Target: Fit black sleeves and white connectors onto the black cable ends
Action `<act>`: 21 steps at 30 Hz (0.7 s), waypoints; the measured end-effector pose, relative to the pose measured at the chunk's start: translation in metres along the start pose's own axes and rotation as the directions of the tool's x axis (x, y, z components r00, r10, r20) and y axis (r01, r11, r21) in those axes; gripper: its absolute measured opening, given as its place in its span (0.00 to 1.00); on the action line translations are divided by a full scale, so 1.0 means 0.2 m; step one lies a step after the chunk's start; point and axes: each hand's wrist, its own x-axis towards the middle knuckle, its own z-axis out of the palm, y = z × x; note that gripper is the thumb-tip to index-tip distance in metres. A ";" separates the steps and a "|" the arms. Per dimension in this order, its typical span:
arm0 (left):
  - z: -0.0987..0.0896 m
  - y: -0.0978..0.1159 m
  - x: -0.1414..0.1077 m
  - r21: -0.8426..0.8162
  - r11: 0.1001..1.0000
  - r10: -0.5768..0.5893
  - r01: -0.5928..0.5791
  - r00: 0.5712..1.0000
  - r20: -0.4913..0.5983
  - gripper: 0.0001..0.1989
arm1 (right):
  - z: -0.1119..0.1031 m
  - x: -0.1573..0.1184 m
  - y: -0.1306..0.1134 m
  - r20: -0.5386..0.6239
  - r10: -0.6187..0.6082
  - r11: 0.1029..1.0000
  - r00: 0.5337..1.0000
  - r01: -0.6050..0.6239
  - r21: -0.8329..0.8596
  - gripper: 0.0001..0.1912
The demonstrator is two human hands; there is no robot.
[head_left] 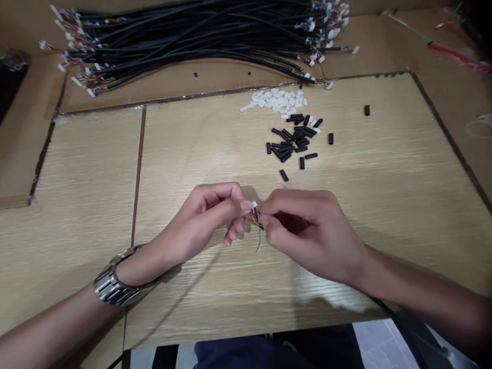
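Observation:
My left hand [220, 212] pinches a small white connector [254, 204] between thumb and forefinger, near the middle of the table. From the connector run several thin coloured wires [256, 221], orange, black and blue among them. One thin wire hangs down loose below the fingers. My right hand [307, 225] is closed in a pinch on these wires, just right of the connector. Its fingertips partly hide where the wires go. Beyond the hands lie loose short black tubes [296, 139], and behind them a pile of small white connector housings [277, 100].
A thick bundle of black cables [200, 32] with white connectors at both ends lies on cardboard [178, 82] at the back. A red strip [459, 56] rests at the back right. Two black tubes sit apart on the right. The table's front edge [235, 338] is near my lap.

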 end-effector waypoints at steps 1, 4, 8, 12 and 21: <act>0.00 0.00 0.00 0.002 1.000 -0.001 0.001 1.000 -0.002 0.11 | 0.00 0.00 0.00 0.001 0.002 1.000 1.000 -0.002 0.000 0.10; 0.00 0.00 0.00 0.006 1.000 0.000 0.000 1.000 -0.006 0.10 | 0.00 0.00 0.00 0.008 0.014 1.000 1.000 -0.014 0.005 0.10; 0.00 0.00 0.00 0.004 1.000 0.003 -0.003 1.000 -0.004 0.11 | 0.00 0.00 0.00 -0.007 0.008 1.000 1.000 -0.008 -0.004 0.10; 0.00 0.00 0.00 0.020 1.000 -0.006 0.006 1.000 -0.004 0.11 | 0.00 0.00 0.00 -0.001 0.008 1.000 1.000 -0.008 -0.012 0.10; 0.01 0.02 0.01 0.078 0.997 -0.030 0.028 0.999 0.013 0.10 | 0.01 -0.02 0.00 -0.019 -0.138 0.965 0.990 0.130 -0.226 0.11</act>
